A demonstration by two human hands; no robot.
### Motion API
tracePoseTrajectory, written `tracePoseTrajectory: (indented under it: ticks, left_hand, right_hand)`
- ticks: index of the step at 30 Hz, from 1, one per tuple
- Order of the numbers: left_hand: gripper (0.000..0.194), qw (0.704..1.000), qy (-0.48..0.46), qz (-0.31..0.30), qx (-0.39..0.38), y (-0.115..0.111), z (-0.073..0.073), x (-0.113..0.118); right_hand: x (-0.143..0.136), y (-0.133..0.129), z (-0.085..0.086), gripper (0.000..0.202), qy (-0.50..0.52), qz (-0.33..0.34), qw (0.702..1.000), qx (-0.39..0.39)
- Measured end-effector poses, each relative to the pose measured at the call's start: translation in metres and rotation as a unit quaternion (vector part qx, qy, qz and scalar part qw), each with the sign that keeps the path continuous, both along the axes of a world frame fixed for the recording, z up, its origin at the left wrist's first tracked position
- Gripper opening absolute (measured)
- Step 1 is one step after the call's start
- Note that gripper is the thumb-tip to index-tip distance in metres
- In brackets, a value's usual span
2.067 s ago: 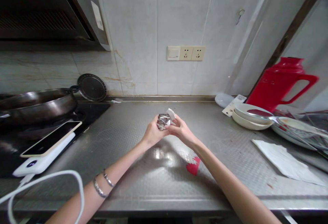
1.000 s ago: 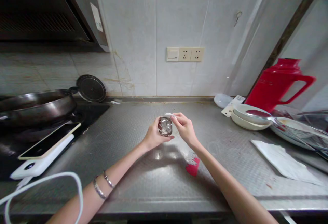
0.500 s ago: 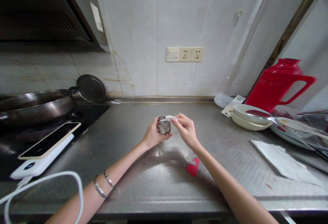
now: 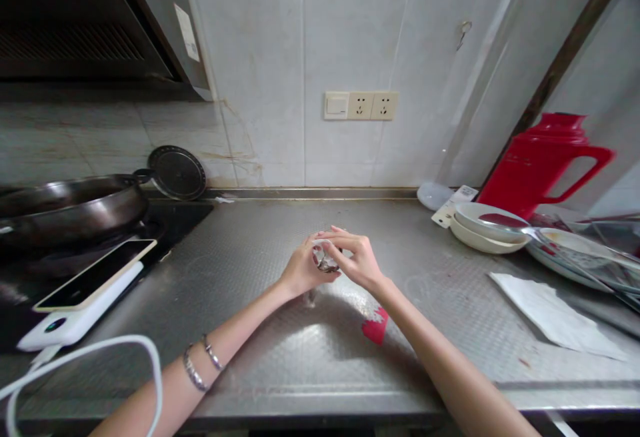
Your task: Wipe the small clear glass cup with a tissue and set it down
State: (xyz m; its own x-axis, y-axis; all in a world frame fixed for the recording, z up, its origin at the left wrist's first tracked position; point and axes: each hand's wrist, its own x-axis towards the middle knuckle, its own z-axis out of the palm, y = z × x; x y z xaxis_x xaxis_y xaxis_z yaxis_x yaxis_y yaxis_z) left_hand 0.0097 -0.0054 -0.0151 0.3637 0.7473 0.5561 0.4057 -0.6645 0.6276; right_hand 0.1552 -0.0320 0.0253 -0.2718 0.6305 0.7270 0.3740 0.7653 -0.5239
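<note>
Foil-wrapped lump [image 4: 326,262] cupped between both hands above the worktop [image 4: 280,350].
Head view: left hand [image 4: 300,269] cradles it, right hand [image 4: 356,260] fingers clenched over its top, steadying; red scrap [image 4: 375,326] at 5 o'clock.

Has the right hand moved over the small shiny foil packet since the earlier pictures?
Yes. The right hand has closed leftward over the foil packet, judged against the wall socket.

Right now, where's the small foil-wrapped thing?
In the head view the foil-wrapped thing sits mid-frame above the steel counter, held between the left hand and right hand, just beyond the red scrap.
</note>
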Motion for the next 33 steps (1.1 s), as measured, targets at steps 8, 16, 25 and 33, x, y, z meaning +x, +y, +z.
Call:
tracePoseTrajectory:
  ticks: [8, 16, 25, 33]
  left_hand:
    - [0.065, 0.988, -0.069, 0.024, -0.136, 0.002, -0.004, 0.000]
    - [0.062, 0.984, -0.084, 0.014, -0.157, -0.007, 0.004, 0.003]
    - [0.059, 0.966, -0.156, 0.035, -0.201, -0.005, 0.005, 0.006]
    - [0.050, 0.948, -0.162, 0.019, -0.274, -0.004, 0.009, 0.005]
  right_hand:
    - [0.005, 0.004, 0.002, 0.031, 0.142, -0.014, 0.984, -0.102]
    - [0.003, 0.014, -0.008, 0.032, 0.155, -0.054, 0.978, -0.128]
    - [-0.002, 0.005, -0.010, 0.026, 0.108, 0.001, 0.994, -0.035]
    - [0.002, 0.001, -0.006, 0.023, 0.094, 0.028, 0.995, -0.011]
